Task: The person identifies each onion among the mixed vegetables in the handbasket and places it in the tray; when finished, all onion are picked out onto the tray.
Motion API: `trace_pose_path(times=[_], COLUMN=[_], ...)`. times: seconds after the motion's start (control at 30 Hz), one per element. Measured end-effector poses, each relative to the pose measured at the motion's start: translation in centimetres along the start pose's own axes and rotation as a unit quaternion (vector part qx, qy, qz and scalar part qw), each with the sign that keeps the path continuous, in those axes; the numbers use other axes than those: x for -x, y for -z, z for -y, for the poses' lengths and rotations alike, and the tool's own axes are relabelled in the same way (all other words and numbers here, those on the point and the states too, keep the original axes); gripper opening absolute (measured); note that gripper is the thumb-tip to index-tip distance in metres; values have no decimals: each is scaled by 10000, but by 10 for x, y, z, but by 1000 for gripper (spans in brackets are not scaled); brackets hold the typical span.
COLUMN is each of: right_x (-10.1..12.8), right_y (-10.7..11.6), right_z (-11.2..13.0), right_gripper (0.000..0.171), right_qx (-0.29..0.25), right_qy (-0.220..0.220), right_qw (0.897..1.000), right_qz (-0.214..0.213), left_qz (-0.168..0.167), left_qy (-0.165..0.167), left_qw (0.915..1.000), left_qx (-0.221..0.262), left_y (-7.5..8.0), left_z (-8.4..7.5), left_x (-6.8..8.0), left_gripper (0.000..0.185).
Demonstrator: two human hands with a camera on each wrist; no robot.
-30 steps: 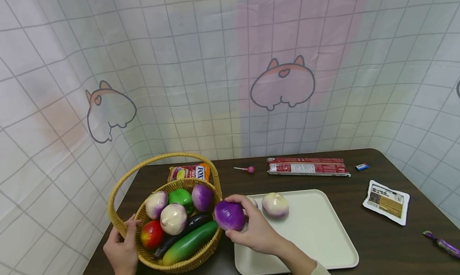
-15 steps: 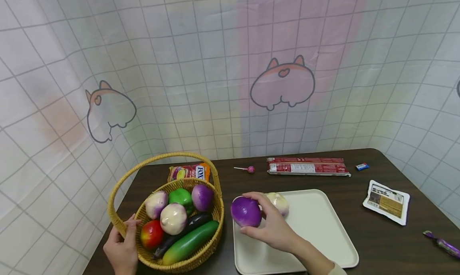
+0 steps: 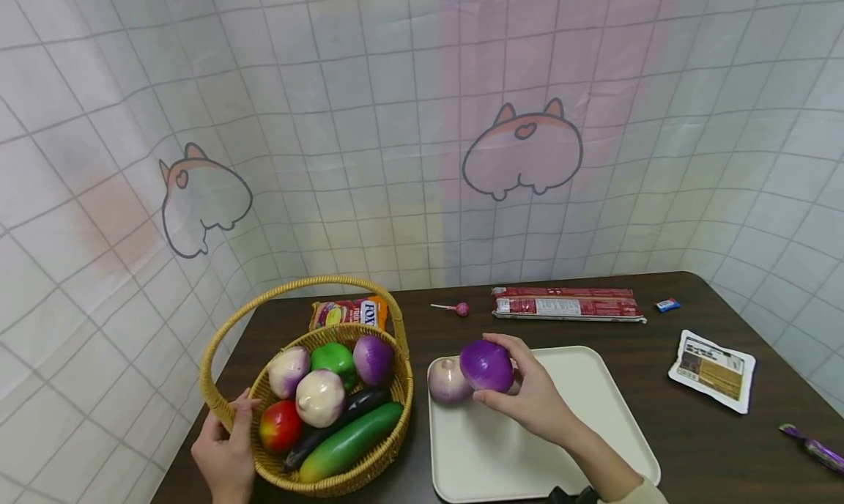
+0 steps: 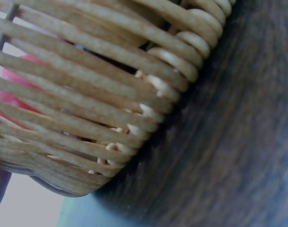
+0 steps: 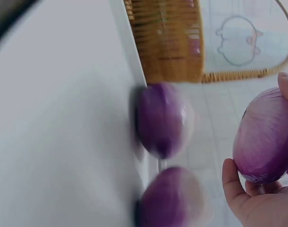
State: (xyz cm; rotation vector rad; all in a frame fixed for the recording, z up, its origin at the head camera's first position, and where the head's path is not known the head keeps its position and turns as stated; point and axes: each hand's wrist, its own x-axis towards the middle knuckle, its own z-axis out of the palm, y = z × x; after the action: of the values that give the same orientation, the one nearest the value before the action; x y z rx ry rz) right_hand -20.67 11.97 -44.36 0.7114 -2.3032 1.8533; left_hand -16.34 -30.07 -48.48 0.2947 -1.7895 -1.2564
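Note:
My right hand (image 3: 537, 398) pinches a glossy purple onion (image 3: 486, 366) above the back of a cream tray (image 3: 527, 460). On the tray, a pale purple onion (image 3: 448, 382) sits near the back left corner. The right wrist view shows a second tray onion (image 5: 174, 201), which my hand mostly hides in the head view. With thumb and fingers, my left hand (image 3: 224, 453) grips the left rim of a wicker basket (image 3: 369, 475) at the handle's base. Inside lie white-and-purple onions (image 3: 319, 398), a purple one, a green pepper (image 3: 334, 362), a red fruit (image 3: 280, 425), an eggplant (image 3: 310, 449) and a green cucumber-like vegetable (image 3: 352, 442).
Behind the basket lies an orange snack packet (image 3: 349, 313). A lollipop (image 3: 455, 308) and long red packages (image 3: 568, 304) line the table's back. To the right are a small blue wrapped sweet (image 3: 667, 305), a white-and-brown pouch (image 3: 713, 372) and a purple-wrapped stick (image 3: 814, 447).
My right hand has carried the purple onion rightward from beside the basket to over the tray, uncovering the pale onion at the left. My left hand stays on the basket.

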Motion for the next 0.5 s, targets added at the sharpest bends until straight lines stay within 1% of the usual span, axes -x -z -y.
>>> trace_pose_path(times=[0.17,0.33,0.5], right_x=[-4,-6,-5], right_y=[18,36,51], right_z=[-2,-5,-11], right_gripper=[75,74,75], right_qx=[299,554,522], right_qy=[-143,-238,-483], right_qw=[9991,9975,9966], right_qz=[-260,-380,-410], left_qz=[9,9,2], left_qy=[-26,-110,-109], left_qw=[10000,9999,9999], left_qx=[-46,59,42], left_y=[0,0,0], left_z=[-1,-2,-1], left_x=[-1,-1,0], left_gripper=[9,10,11])
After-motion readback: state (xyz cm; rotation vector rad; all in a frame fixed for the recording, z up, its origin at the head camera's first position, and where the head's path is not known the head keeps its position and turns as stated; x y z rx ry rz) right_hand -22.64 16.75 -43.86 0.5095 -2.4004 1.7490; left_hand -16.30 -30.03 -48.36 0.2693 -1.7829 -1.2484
